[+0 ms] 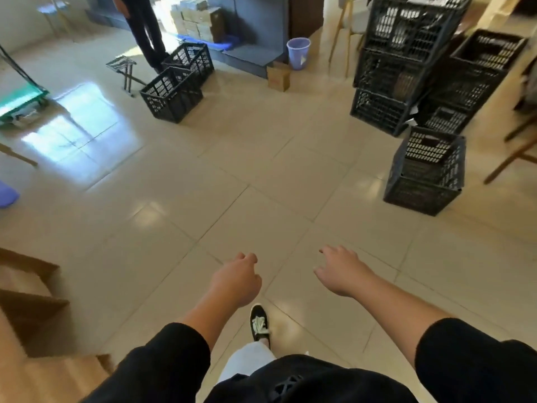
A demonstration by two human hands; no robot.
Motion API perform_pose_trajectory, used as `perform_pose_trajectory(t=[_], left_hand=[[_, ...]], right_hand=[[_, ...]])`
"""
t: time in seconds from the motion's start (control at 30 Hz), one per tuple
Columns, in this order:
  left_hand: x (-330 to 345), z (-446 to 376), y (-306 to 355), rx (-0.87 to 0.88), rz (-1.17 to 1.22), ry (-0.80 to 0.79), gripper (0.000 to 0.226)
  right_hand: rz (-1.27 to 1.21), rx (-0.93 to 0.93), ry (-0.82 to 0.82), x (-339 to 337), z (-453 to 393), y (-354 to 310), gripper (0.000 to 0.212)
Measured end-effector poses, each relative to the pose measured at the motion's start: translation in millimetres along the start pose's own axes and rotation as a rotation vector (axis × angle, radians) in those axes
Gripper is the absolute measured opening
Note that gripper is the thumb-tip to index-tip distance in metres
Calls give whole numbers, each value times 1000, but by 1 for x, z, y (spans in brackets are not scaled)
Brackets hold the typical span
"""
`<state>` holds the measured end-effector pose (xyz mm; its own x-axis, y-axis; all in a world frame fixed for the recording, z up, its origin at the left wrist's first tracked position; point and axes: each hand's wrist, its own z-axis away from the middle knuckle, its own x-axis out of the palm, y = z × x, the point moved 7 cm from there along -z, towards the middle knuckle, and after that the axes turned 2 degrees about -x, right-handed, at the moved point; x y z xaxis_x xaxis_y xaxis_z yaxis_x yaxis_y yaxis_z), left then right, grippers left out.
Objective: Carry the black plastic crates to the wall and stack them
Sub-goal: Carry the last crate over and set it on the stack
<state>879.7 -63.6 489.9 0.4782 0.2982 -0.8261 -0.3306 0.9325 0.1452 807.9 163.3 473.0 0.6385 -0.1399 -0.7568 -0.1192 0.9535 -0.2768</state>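
Two black plastic crates stand on the tiled floor at the far left, a nearer crate (171,94) and a farther crate (190,61). At the right a tall stack of crates (398,62) rises beside a lower stack (476,80), and a single crate (425,173) stands in front of them. My left hand (236,282) hangs low in the middle with its fingers loosely curled, holding nothing. My right hand (340,270) is beside it, fingers apart and empty. Both hands are well short of every crate.
A person's legs (145,27) stand behind the far crates next to a folding stool (123,69). A purple bin (298,53) and a small cardboard box (279,77) sit at the back. Wooden steps (26,309) are at my left, chair legs (511,158) at the right.
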Motion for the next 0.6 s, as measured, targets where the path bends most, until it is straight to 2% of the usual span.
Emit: perform_pose_trajectory(t=[0.33,0.6], left_hand=[[-112,-195,83,266,-188,-37,53],[-169,-314,178,464,-326,-71,52]], right_hand=[[-136,286,80,-115,-122,43,62],[-314,465,130,-171,-191,82,63]])
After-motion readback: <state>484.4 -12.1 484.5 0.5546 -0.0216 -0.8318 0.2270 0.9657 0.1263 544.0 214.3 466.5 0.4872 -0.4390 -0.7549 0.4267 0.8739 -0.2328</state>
